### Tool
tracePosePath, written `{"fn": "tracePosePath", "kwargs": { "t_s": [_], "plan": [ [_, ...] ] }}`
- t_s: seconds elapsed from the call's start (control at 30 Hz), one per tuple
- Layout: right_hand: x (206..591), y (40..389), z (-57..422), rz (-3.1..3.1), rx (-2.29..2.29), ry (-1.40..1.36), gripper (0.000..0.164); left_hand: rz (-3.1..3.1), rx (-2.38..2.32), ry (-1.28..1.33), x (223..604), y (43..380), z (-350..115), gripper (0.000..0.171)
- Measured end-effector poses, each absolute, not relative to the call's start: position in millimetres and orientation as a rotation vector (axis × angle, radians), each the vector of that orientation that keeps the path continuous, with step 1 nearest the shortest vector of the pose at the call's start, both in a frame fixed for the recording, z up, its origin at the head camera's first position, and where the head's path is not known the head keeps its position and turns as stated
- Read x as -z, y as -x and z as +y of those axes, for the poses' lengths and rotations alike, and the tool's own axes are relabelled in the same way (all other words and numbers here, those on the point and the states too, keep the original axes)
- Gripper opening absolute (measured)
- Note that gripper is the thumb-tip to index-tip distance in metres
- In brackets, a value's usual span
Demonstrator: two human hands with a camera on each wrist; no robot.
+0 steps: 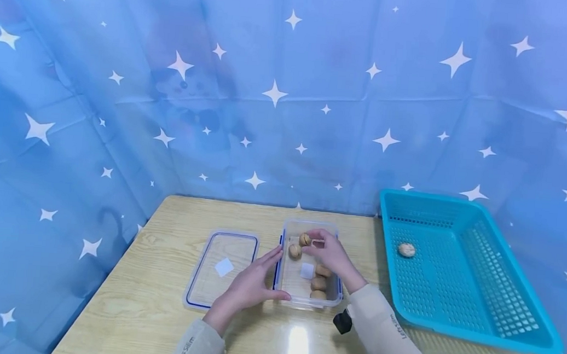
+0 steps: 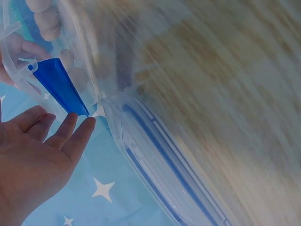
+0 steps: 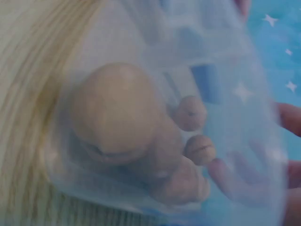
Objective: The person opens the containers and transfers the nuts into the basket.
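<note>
Walnut (image 1: 305, 239) pinched by right grip (image 1: 330, 252) inside clear box (image 1: 290, 280) on wooden surface (image 1: 142, 293). Box side touched by left grip (image 1: 250, 285), fingers straight. More walnuts (image 1: 319, 283) held in box; one seen in blue basket (image 1: 456, 320).

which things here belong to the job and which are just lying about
Job: left hand, right hand, box, walnuts in it; likely also basket, holding one more walnut, and loose lid

Just there: table, curtain
</note>
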State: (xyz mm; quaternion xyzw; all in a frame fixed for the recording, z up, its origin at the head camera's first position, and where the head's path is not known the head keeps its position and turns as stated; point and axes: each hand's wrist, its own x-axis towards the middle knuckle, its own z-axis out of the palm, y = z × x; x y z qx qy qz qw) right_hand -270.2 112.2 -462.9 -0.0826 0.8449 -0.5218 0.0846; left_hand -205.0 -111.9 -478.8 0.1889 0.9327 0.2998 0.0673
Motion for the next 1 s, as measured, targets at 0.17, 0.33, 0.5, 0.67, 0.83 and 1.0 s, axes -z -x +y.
{"fn": "tracePosePath", "kwargs": {
  "t_s": [0.17,0.33,0.5,0.67,0.83,1.0],
  "plan": [
    [473.6,269.2,103.6,2.493,1.562,0.225,0.05,2.818,-0.893,-0.607,479.9,204.6,-111.9,0.107],
    [485.2,268.8,97.1,2.514,1.542,0.273,0.047,2.824,-0.878,-0.628,481.5,205.4,-112.7,0.107],
    [492.9,270.4,92.0,2.549,1.529,0.32,0.041,2.834,-0.878,-0.625,482.5,206.3,-114.4,0.107],
    [493.7,270.3,91.1,2.525,1.538,0.357,0.042,2.841,-0.868,-0.626,481.2,206.2,-113.6,0.107],
    [492.6,268.0,91.1,2.546,1.503,0.369,0.042,2.84,-0.876,-0.63,480.3,205.2,-112.9,0.106],
    [492.5,264.3,91.7,2.539,1.475,0.372,0.039,2.848,-0.868,-0.618,482.6,203.7,-113.1,0.106]
  ]
}}
